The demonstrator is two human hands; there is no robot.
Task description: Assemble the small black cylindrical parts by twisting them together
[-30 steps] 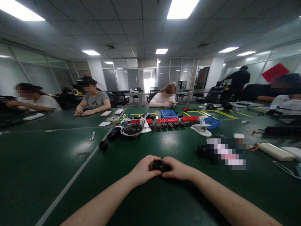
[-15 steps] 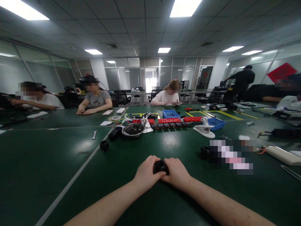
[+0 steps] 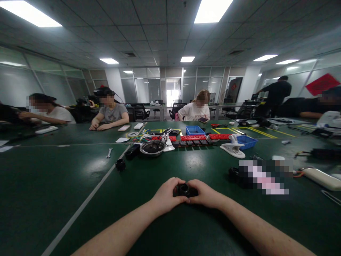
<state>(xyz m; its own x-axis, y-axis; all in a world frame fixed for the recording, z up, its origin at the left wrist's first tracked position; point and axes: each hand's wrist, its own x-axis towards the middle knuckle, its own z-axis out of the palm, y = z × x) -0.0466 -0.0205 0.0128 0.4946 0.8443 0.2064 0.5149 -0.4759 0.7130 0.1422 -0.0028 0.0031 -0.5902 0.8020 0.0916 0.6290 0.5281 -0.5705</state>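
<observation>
Between my two hands, low over the near middle of the green table, is a round black part [image 3: 184, 190] with a hole in its top. My left hand [image 3: 168, 195] curls around its left side, thumb at the front. From the right, my right hand [image 3: 204, 193] grips it with fingertips at the top and thumb in front; a dark gap shows inside that palm. Whether the part rests on the table, I cannot tell. A similar black ring-shaped part [image 3: 120, 164] stands on the table to the left, by a pale line.
Farther off lie a wrench [image 3: 109, 153], a round metal-rimmed speaker-like dish [image 3: 152, 148], red strips [image 3: 193, 137], blue bins [image 3: 195, 131] and a white clamp stand [image 3: 233, 147]. A power bank-like white block [image 3: 322, 178] lies right. Several people sit around the table.
My right hand has shifted slightly right and its grip has loosened, showing more of the black part. The person across has lowered a phone. The view has tilted slightly.
</observation>
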